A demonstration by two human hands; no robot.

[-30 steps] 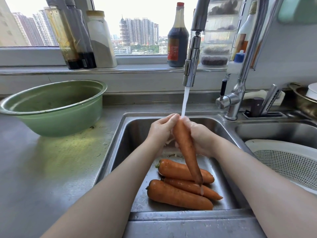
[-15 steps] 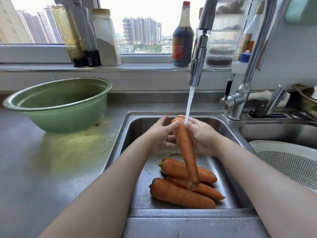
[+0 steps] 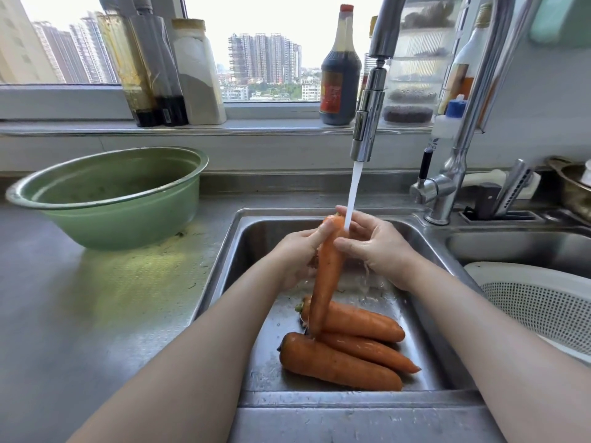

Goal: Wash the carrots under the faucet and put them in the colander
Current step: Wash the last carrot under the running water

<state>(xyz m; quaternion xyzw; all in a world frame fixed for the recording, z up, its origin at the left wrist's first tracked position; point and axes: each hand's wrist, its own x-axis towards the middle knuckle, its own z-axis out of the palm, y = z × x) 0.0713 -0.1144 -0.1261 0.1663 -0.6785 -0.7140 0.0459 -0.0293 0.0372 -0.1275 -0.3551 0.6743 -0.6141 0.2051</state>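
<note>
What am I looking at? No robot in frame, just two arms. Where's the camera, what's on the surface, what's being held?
No machine here: a person works with bare hands. All pictures come from one wide-angle camera on their head, looking down and forward, so you see their own arms. The left hand and right hand both grip one carrot near its top, hanging tip-down under the water running from the faucet. Below, three carrots lie on the floor of the sink. The white colander sits in the basin to the right; no carrot shows in its visible part. A green bowl stands on the counter at left, and bottles line the windowsill.
</note>
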